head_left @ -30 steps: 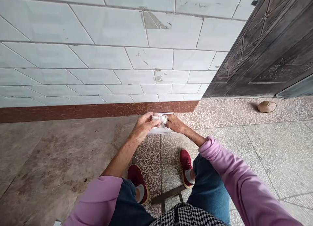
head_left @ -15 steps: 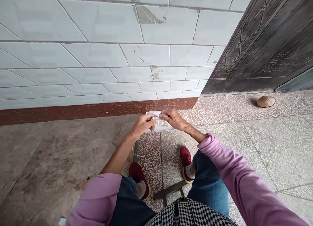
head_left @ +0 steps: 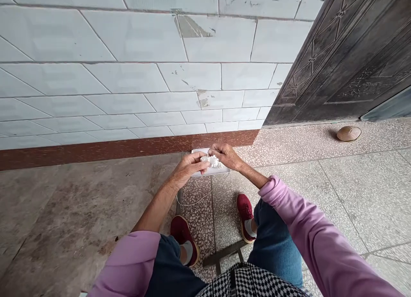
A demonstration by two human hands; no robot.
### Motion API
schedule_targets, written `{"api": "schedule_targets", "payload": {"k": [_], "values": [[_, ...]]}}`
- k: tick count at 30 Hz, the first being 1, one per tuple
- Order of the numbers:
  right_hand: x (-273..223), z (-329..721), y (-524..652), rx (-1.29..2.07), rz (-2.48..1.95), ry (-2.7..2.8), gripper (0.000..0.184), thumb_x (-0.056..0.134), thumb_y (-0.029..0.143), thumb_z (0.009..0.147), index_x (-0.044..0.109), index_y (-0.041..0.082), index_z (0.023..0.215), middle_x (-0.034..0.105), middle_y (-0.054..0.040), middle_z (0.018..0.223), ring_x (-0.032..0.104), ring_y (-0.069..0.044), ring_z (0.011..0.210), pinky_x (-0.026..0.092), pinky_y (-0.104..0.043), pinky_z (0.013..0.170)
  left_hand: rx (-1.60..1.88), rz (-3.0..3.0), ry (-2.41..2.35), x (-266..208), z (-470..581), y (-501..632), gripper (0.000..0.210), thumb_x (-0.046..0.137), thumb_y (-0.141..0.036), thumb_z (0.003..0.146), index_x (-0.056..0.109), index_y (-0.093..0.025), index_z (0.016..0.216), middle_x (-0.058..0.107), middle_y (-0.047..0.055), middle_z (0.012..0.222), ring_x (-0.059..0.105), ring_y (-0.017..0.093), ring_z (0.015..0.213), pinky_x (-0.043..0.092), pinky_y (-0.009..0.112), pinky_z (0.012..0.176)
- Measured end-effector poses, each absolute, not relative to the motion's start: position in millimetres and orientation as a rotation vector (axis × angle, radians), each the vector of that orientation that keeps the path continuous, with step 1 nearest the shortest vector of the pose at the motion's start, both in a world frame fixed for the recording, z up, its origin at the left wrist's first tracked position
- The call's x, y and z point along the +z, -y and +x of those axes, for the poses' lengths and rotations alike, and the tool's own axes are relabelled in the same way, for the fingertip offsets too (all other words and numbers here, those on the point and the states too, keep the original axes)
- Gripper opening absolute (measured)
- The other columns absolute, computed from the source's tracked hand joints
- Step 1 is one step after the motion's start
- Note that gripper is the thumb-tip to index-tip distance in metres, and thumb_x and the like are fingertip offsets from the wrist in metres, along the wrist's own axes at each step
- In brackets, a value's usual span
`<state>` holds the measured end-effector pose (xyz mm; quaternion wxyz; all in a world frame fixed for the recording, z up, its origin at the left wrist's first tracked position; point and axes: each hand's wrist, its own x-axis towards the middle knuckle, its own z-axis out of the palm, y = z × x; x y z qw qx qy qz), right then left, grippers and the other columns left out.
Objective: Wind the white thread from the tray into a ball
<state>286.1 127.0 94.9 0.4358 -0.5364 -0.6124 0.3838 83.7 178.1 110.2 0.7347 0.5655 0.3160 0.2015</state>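
My left hand [head_left: 189,167] is closed on a small white ruffled piece [head_left: 212,161], pinching its left end between thumb and fingers. Its exact kind is too small to make out. My right hand [head_left: 227,156] is closed at the upper right of that piece, thumb and forefinger pressed together on what looks like a thin white strand. Behind and below both hands lies a shallow white tray [head_left: 215,171], close to the foot of the wall. A thin white cord [head_left: 196,203] curves down in a loop under the hands.
A white tiled wall [head_left: 128,78] with a red-brown skirting [head_left: 96,153] rises in front. At the right stands a dark carved door [head_left: 340,74], with a tan rounded object [head_left: 349,133] on the floor before it. Red shoes [head_left: 245,211] flank a dark bar [head_left: 224,252].
The white ruffled piece now shows more fully between the hands. My left hand has shifted slightly right and down; the right has barely moved. The view has tilted a little.
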Motion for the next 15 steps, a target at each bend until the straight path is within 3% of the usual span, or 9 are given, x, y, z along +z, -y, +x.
{"api": "schedule_targets", "payload": {"k": [7,11,15], "values": [[87.7,256.3,-114.2,1.151,-1.363,1.66,0.027,0.053,0.022,0.108,0.064,0.018,0.083,0.051,0.0051,0.063,0.047,-0.013,0.062,0.035,-0.025,0.067,0.786,1.208,-0.887,108.8,78.6,-193.6,0.047,0.097,-0.045,0.059,0.068,-0.019,0.084,0.065,-0.002,0.069,0.056,0.011,0.062,0.047,0.023,0.061],[94.6,260.1,-111.6,1.033,-1.343,1.731,0.026,0.057,0.021,0.106,0.066,0.018,0.082,0.054,0.0036,0.067,0.049,-0.014,0.067,0.035,-0.026,0.07,0.643,1.496,-0.982,102.4,74.6,-196.3,0.042,0.095,-0.045,0.059,0.07,-0.017,0.078,0.06,-0.003,0.064,0.051,0.011,0.059,0.038,0.022,0.054],[102.9,282.1,-119.0,0.94,-1.364,1.65,0.029,0.058,0.029,0.104,0.062,0.018,0.078,0.053,0.0036,0.068,0.049,-0.014,0.07,0.035,-0.027,0.071,0.436,1.492,-0.835,102.4,73.4,-192.4,0.041,0.091,-0.048,0.067,0.076,-0.017,0.09,0.066,0.0,0.07,0.056,0.014,0.063,0.044,0.024,0.061]]}}
